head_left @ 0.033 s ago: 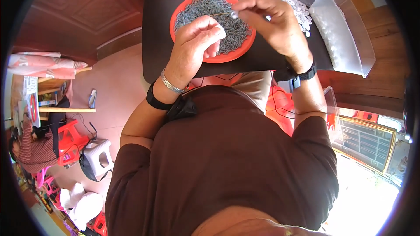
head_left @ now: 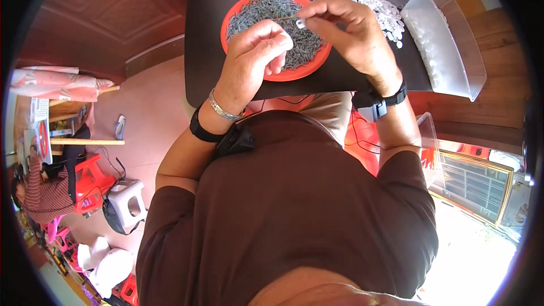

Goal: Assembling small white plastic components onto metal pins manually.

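Hands work over the red dish near the tabletop's front edge: right hand pinches a white piece, left hand pinches a thin pin; shaky aim could drop both.

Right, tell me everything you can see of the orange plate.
The orange plate is round and shallow, plastic by its look, and lies flat on the dark table in front of the person. It is heaped with thin grey pins that cover nearly all of it, leaving only the rim bare. The left hand and the right hand are above it and hide part of it.
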`<state>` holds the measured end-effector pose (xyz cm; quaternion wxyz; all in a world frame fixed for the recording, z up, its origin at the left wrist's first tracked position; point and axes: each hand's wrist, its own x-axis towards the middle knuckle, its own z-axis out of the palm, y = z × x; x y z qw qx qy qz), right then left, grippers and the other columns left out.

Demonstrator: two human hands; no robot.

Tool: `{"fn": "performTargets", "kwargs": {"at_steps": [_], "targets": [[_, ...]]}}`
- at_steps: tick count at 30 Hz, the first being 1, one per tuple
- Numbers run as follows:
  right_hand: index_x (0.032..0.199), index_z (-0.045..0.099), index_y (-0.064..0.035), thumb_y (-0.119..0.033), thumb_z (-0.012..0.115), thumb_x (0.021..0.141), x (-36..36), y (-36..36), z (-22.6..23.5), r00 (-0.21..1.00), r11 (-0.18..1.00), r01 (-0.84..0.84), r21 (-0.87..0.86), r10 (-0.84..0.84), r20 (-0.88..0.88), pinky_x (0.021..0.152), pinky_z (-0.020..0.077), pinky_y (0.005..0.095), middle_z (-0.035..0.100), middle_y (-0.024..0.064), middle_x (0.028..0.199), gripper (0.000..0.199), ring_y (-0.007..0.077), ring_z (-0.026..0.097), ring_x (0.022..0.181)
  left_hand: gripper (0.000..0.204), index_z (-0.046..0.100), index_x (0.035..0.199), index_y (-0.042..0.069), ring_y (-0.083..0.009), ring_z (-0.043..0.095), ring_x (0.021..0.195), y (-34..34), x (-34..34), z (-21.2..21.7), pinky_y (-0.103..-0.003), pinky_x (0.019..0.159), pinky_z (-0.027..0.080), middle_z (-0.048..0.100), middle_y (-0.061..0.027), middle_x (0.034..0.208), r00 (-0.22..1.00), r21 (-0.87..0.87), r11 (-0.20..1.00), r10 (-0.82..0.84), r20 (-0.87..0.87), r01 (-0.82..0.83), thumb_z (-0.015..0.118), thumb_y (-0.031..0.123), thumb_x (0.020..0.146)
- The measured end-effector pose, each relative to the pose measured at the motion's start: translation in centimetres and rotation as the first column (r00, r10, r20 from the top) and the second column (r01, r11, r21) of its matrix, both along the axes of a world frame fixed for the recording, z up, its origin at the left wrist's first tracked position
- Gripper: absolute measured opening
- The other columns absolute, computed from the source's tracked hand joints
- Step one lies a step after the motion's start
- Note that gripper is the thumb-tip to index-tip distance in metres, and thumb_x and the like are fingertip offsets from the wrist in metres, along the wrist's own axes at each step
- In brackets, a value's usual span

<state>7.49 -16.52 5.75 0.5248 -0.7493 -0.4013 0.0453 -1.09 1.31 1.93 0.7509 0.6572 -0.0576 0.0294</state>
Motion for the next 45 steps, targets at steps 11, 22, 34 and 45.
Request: {"fn": "performTargets", "kwargs": {"at_steps": [11,22,34,45], "targets": [[0.091,0.067,-0.0023,-0.001,0.067,0.08,-2.3,2.9,-3.7,0.989,0.968,0.133,0.213,-0.118,-0.086,0.064,0.0507,0.0223,0.067,0.0034,0.08,0.011,0.0085,0.063,0.07,0.023,0.058,0.084,0.002,-0.0078,0.051,0.059,0.0,-0.6,-0.2,-0.02,0.054,0.037,0.054,-0.0016,0.065,0.997,-0.066,0.995,0.079,0.022,-0.078,0.049,0.022,0.092],[0.089,0.067,-0.0025,0.0,0.067,0.08,-3.2,3.7,-4.2,0.971,0.91,0.241,0.337,-0.224,-0.088,0.063,0.0489,0.0208,0.067,0.0029,0.08,0.009,0.0058,0.06,0.069,0.017,0.058,0.083,0.004,-0.0046,0.046,0.055,0.2,-0.4,-1.0,-0.019,0.049,0.034,0.053,0.0014,0.063,0.986,-0.118,0.981,0.16,0.039,-0.155,0.054,0.019,0.09],[0.094,0.065,-0.0019,0.002,0.067,0.082,-3.4,3.9,-4.6,0.98,0.924,0.196,0.327,-0.199,-0.025,0.073,0.0482,0.0208,0.066,0.0024,0.088,0.013,0.0062,0.06,0.078,0.017,0.056,0.082,0.003,-0.0049,0.047,0.057,0.2,-0.1,-1.5,-0.019,0.051,0.036,0.052,0.0008,0.066,0.983,-0.118,0.976,0.185,0.003,-0.184,0.056,0.018,0.09],[0.087,0.065,-0.0015,0.003,0.067,0.078,-3.2,4.7,-5.3,0.969,0.898,0.202,0.39,-0.241,0.053,0.056,0.048,0.0207,0.066,0.0047,0.078,0.01,0.008,0.061,0.065,0.02,0.057,0.087,0.002,-0.0072,0.051,0.061,0.1,-0.1,-1.9,-0.021,0.056,0.038,0.055,-0.0016,0.068,0.986,-0.069,0.983,0.168,-0.009,-0.168,0.048,0.019,0.093]]}}
